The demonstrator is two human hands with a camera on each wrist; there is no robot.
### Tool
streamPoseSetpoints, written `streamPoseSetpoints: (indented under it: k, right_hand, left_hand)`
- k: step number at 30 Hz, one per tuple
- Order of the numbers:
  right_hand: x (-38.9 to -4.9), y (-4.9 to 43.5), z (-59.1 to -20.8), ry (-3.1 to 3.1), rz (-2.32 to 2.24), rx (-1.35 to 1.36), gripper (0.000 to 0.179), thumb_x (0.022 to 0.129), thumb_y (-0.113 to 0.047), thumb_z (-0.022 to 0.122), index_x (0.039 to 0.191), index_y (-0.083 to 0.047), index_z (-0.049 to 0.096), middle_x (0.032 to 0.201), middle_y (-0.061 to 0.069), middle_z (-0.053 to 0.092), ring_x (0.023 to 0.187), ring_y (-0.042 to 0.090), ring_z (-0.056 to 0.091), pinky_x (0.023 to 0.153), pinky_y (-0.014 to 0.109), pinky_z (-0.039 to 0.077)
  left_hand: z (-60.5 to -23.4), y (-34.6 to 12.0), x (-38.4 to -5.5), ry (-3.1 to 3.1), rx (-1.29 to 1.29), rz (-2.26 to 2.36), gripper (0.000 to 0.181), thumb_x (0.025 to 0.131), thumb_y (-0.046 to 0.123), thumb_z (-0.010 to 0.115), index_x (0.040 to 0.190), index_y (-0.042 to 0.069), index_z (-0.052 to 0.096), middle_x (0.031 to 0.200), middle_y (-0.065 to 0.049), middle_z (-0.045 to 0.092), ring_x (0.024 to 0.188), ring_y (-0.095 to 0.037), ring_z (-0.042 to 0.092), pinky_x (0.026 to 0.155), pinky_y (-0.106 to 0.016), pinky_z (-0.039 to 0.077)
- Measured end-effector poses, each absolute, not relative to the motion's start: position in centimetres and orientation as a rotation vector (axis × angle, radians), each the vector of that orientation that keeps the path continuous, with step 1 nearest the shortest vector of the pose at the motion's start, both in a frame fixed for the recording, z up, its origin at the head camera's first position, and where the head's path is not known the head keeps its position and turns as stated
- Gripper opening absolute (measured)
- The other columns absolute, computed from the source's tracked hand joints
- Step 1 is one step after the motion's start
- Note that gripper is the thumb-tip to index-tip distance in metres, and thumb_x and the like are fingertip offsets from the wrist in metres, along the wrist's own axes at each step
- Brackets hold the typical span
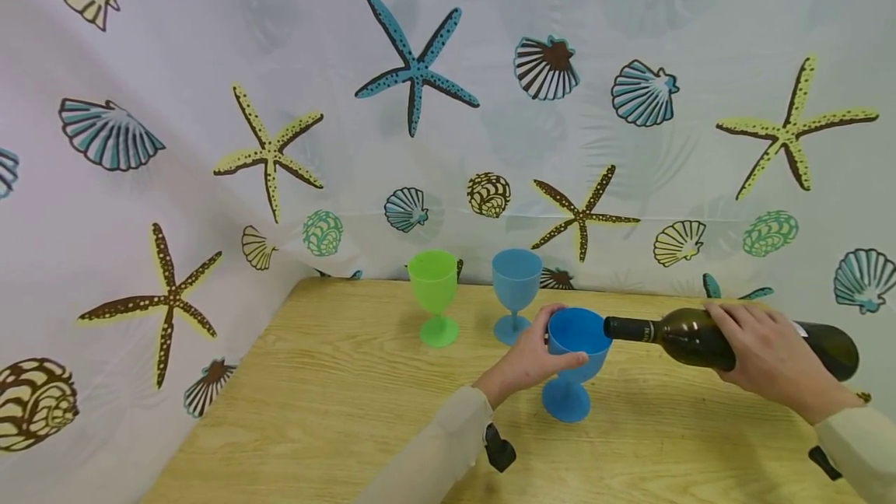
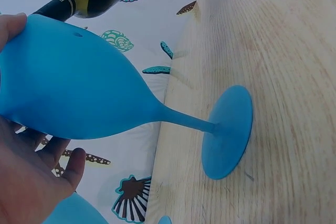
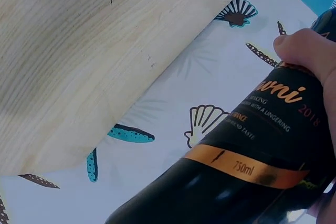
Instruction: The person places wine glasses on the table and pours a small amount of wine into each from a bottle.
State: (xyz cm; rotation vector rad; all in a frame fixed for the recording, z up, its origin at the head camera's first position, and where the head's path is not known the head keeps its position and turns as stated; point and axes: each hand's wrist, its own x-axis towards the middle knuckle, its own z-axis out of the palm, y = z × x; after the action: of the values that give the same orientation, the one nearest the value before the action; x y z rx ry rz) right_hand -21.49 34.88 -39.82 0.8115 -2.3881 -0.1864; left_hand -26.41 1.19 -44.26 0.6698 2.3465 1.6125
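My left hand (image 1: 535, 356) grips the bowl of a blue plastic goblet (image 1: 568, 395), fingers on the far side and thumb on the near side. In the left wrist view the stem and round foot of this goblet (image 2: 231, 132) show fully, the foot at the wooden tabletop. My right hand (image 1: 770, 348) holds a dark wine bottle (image 1: 693, 337) round its body, lying almost level, with its neck at the goblet's right rim. The right wrist view shows the bottle's label (image 3: 273, 98) and gold band. Whether any liquid flows cannot be seen.
Behind the left hand stand a green goblet (image 1: 434, 294) and a lighter blue goblet (image 1: 516, 286), both upright. The wooden table (image 1: 315, 403) ends at a white curtain (image 1: 490, 138) printed with starfish and shells, which also hangs along the left side.
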Motion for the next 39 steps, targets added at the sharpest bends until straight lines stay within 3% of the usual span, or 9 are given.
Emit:
streamPoseSetpoints:
  k: [39]
  right_hand:
    - [-21.8, 34.7, -38.0, -2.359, -0.280, 0.864, 0.105, 0.038, -0.032, 0.093, 0.126, 0.006, 0.050, 0.103, 0.023, 0.057, 0.089, 0.040, 0.056, 0.066, 0.055, 0.046]
  left_hand:
    - [-44.1, 1.0, -26.3, 2.339, 0.641, 1.604, 0.080, 0.083, 0.042, 0.071, 0.147, 0.022, 0.028, 0.143, -0.003, 0.039, 0.127, -0.028, 0.043, 0.096, -0.046, 0.043]
